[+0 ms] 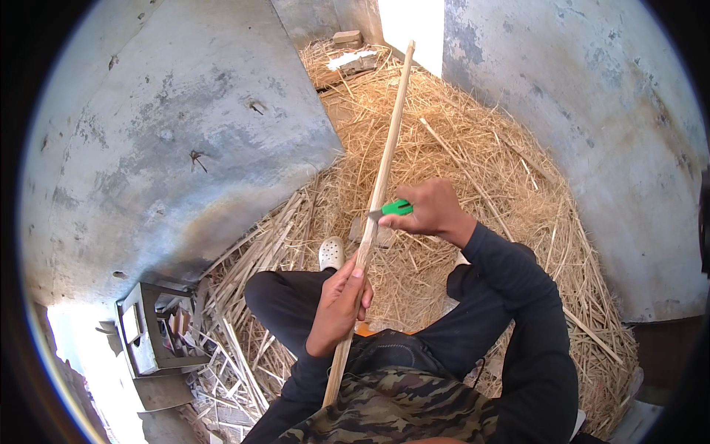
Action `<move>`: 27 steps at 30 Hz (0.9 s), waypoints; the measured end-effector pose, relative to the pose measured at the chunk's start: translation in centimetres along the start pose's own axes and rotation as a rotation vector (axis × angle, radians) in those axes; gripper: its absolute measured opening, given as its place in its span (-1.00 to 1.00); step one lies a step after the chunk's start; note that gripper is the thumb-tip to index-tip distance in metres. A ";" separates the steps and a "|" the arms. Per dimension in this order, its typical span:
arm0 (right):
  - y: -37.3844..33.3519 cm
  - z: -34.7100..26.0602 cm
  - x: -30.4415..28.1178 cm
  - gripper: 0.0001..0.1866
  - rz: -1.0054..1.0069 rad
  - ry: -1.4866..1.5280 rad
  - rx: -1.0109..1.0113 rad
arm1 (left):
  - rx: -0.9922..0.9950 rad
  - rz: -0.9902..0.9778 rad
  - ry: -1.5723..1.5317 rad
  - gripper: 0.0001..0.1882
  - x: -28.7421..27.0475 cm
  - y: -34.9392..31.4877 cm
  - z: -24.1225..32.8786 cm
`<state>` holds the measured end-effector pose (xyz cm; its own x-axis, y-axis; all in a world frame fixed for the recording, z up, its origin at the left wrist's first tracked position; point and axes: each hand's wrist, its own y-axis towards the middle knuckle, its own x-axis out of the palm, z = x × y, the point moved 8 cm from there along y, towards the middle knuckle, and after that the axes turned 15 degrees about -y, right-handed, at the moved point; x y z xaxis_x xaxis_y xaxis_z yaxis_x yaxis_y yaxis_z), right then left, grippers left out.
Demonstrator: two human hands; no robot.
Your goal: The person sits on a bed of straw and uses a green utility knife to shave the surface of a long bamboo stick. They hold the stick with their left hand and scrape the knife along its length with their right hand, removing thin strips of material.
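Observation:
A long, pale bamboo strip [390,140] slants up from my lap, its far end pointing toward the bright gap at the back. My left hand [342,302] is closed round its lower part, thumb lying along the top. In my right hand [436,209] is a green-handled utility knife [397,208], gripped in the fist. Its short blade meets the strip a little above my left hand. Most of the knife handle is hidden by my fingers.
Straw and thin shavings [473,148] cover the floor around my crossed legs. Split strips [274,229] lie heaped at the left, beside a wooden box frame [151,333]. Grey metal sheets [185,126] stand at left and right. A white clog [332,253] shows by my left knee.

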<state>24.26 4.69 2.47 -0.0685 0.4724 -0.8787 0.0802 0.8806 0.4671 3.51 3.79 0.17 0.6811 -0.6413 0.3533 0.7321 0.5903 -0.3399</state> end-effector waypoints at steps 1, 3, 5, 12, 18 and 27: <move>0.3 1.4 1.1 -0.20 0.017 0.014 0.071 | 0.020 0.006 0.035 -0.45 0.2 -0.4 0.3; 1.3 2.8 0.1 -0.20 0.086 -0.033 0.060 | 0.041 0.016 0.070 -0.45 0.4 -0.6 0.6; 1.6 2.4 -0.3 -0.20 0.106 -0.056 0.039 | 0.067 0.039 0.080 -0.45 0.3 -0.6 1.0; 3.1 9.1 1.2 -0.22 0.063 -0.160 0.286 | -0.024 -0.075 0.068 -0.45 1.7 -2.5 -1.4; 0.4 0.3 1.6 -0.21 -0.038 0.020 0.050 | 0.046 0.010 0.082 -0.47 -0.4 -1.0 -1.1; 0.9 0.8 1.7 -0.16 0.054 -0.037 0.045 | 0.049 0.039 -0.031 -0.46 -1.1 -0.7 0.2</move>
<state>25.01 6.27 1.28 -0.0263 0.5167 -0.8557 0.1278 0.8507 0.5098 2.28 4.21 0.19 0.7082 -0.6026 0.3678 0.7044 0.6382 -0.3107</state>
